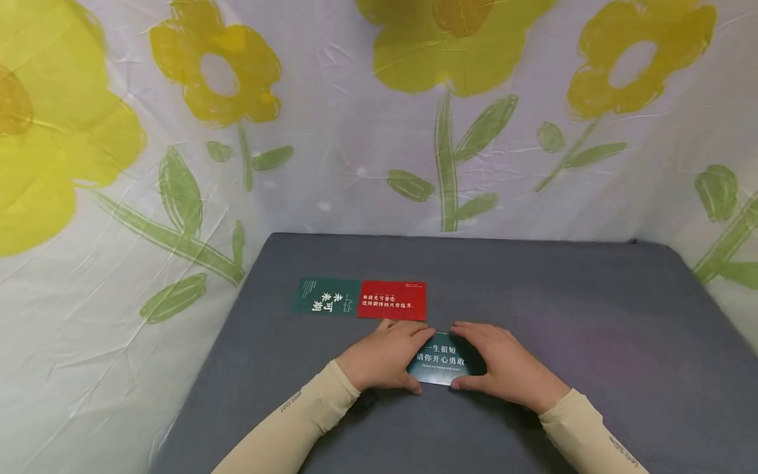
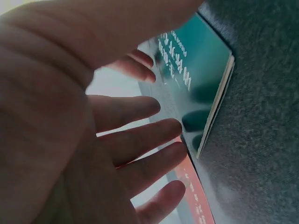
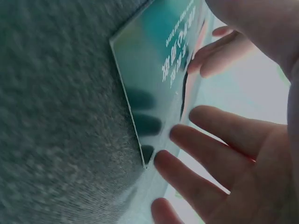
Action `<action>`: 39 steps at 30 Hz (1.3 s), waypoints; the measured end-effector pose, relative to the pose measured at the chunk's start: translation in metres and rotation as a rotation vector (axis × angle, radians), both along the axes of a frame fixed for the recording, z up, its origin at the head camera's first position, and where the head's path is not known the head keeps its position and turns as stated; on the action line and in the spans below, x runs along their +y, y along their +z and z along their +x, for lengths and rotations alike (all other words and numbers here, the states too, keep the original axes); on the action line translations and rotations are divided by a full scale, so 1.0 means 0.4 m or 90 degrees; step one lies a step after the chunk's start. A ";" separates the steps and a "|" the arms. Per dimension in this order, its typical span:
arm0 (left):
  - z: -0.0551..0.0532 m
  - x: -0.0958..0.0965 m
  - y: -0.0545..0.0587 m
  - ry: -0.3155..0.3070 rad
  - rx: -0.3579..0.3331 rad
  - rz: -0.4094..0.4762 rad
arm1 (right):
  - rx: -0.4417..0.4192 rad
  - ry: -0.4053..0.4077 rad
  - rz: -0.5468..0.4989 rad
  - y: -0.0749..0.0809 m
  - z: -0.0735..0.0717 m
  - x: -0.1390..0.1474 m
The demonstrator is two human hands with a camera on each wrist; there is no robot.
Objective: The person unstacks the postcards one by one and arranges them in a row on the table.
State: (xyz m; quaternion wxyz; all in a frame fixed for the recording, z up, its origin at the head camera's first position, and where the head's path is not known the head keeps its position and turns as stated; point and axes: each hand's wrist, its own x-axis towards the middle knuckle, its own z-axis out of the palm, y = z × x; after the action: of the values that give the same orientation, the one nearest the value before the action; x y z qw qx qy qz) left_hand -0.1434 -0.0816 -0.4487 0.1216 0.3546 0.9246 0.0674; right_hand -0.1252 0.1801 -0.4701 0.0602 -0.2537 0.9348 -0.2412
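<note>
A dark green card with white Chinese lettering (image 1: 441, 359) lies flat on the grey table between the two hands. In the left wrist view, the side edge of this green card (image 2: 205, 60) shows more than one layer, like a small stack. My left hand (image 1: 387, 355) is at its left side, with thumb near the front edge and fingers near the back edge. On the opposite side, my right hand (image 1: 509, 362) arches around the card in the same way. Both wrist views show fairly straight, spread fingers beside the card; whether any fingertip touches it, I cannot tell.
Behind the left hand lie a red card (image 1: 393, 306) and another green card (image 1: 326, 296), side by side. The grey table (image 1: 533, 283) meets a white cloth backdrop (image 1: 337, 164) with painted yellow flowers at the back and sides.
</note>
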 end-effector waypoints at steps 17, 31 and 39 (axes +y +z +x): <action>-0.027 -0.025 -0.014 0.032 -0.048 0.024 | -0.025 -0.026 0.008 0.005 0.010 -0.011; -0.047 -0.032 0.003 0.001 -0.032 0.056 | 0.011 -0.008 0.018 0.017 -0.013 0.006; -0.129 0.018 -0.010 0.005 -0.045 0.080 | 0.026 -0.024 0.004 0.025 -0.064 0.056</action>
State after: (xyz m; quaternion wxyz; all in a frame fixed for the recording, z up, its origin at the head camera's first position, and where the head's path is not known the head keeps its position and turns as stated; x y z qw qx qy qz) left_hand -0.1949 -0.0743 -0.4527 0.1316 0.3551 0.9151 0.1385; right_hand -0.1508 0.2026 -0.4600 0.0375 -0.2406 0.9411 -0.2345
